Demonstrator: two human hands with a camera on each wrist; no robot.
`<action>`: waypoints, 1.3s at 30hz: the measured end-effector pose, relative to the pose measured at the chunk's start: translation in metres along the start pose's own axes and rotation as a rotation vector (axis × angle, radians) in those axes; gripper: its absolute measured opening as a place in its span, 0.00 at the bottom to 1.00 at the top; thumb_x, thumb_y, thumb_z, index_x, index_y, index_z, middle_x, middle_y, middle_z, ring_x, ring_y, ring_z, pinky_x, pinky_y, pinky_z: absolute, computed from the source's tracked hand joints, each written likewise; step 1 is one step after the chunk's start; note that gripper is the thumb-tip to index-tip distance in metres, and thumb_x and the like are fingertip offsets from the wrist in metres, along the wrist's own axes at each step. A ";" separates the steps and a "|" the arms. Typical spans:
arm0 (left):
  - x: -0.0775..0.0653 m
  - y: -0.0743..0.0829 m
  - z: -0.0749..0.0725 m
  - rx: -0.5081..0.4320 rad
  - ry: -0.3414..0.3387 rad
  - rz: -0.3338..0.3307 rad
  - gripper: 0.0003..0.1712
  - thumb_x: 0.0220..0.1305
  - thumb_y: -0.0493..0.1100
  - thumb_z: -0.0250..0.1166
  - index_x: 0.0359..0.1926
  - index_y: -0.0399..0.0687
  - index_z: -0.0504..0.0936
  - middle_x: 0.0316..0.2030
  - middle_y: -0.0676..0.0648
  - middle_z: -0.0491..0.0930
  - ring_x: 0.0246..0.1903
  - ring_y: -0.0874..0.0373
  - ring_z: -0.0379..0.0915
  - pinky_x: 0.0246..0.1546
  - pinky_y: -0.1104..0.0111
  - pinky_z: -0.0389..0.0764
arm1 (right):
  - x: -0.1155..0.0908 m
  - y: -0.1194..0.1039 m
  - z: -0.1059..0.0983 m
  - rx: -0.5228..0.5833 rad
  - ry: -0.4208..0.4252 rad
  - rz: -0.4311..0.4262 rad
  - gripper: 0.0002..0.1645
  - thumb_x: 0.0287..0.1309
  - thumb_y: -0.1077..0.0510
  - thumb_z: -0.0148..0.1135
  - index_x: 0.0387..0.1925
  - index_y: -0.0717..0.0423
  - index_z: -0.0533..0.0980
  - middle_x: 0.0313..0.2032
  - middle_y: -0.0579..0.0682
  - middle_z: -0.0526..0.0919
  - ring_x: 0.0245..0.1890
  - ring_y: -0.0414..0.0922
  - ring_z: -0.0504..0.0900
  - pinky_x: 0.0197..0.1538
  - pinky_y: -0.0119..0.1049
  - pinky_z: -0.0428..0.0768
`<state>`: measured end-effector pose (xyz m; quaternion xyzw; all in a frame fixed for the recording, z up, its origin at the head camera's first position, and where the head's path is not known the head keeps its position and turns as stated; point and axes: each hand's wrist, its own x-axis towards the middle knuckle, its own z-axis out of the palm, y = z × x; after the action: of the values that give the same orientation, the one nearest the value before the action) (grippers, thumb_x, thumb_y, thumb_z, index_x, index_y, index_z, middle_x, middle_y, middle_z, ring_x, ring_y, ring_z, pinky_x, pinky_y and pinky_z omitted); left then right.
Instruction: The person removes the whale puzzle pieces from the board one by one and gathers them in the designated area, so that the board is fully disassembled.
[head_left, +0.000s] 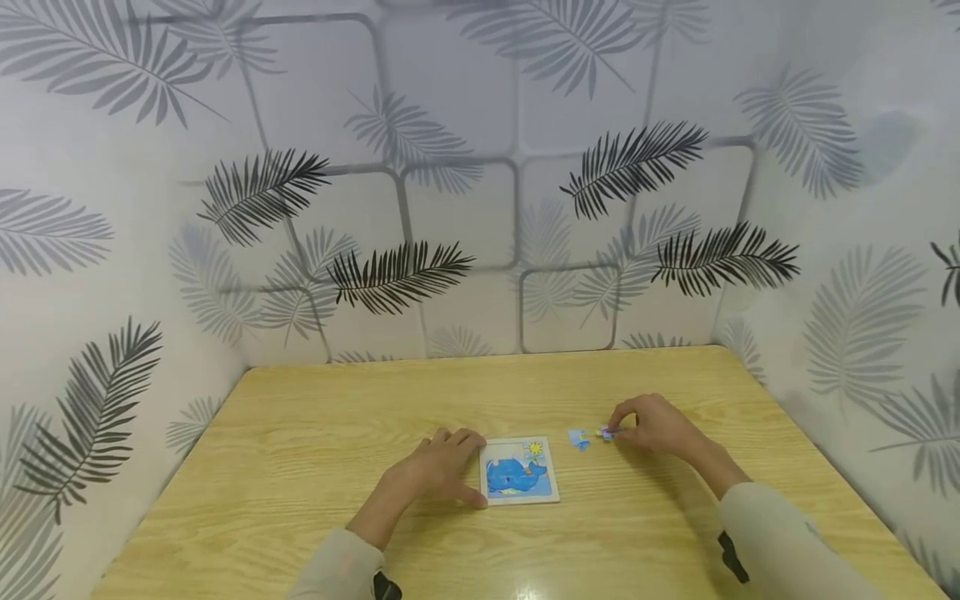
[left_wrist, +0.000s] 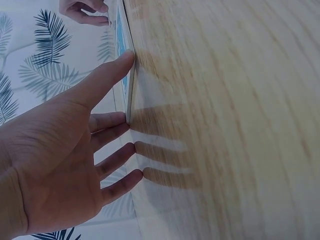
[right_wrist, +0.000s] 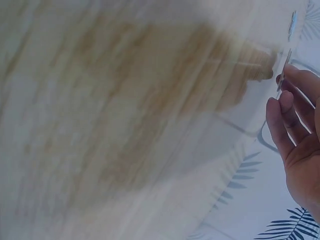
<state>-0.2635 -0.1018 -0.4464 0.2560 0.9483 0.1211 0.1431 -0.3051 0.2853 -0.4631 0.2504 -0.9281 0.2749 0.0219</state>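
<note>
A small square jigsaw puzzle [head_left: 520,472] lies on the table, its white frame round a picture of a blue whale and a yellow sun. My left hand [head_left: 442,468] touches the frame's left side, thumb at the near corner and index finger at the far one. In the left wrist view the fingers of this hand [left_wrist: 65,160] are spread, their tips at the tabletop. To the right of the frame, my right hand [head_left: 657,431] pinches a puzzle piece [head_left: 606,433] between thumb and fingertips, low over the wood. That piece shows edge-on in the right wrist view, partly hidden by the fingers.
Another light-blue puzzle piece [head_left: 577,437] lies loose between the frame and my right hand. The wood-grain table [head_left: 360,408] runs back to a wall [head_left: 465,208] covered in a leaf pattern, and similar walls stand at both sides.
</note>
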 end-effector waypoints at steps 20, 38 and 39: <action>-0.005 -0.004 0.007 -0.013 0.027 0.025 0.51 0.59 0.63 0.76 0.76 0.50 0.65 0.73 0.48 0.64 0.71 0.41 0.58 0.73 0.40 0.60 | -0.004 0.003 0.008 0.025 0.011 0.045 0.08 0.57 0.67 0.74 0.37 0.53 0.87 0.44 0.52 0.89 0.24 0.37 0.73 0.28 0.31 0.75; -0.004 -0.005 -0.001 0.045 0.015 0.011 0.51 0.58 0.65 0.76 0.75 0.51 0.66 0.74 0.48 0.64 0.73 0.43 0.59 0.73 0.41 0.61 | -0.004 -0.004 0.013 -0.010 0.003 0.043 0.07 0.58 0.65 0.75 0.38 0.54 0.87 0.47 0.53 0.87 0.29 0.39 0.74 0.31 0.31 0.76; -0.004 -0.004 -0.001 0.050 0.018 0.011 0.51 0.58 0.65 0.76 0.75 0.51 0.66 0.74 0.49 0.64 0.73 0.43 0.59 0.73 0.42 0.61 | -0.003 -0.004 0.013 -0.018 0.004 0.032 0.06 0.58 0.65 0.75 0.38 0.54 0.87 0.47 0.53 0.87 0.30 0.39 0.75 0.32 0.32 0.76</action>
<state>-0.2628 -0.1078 -0.4457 0.2634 0.9510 0.1002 0.1274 -0.2989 0.2768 -0.4726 0.2347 -0.9344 0.2671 0.0216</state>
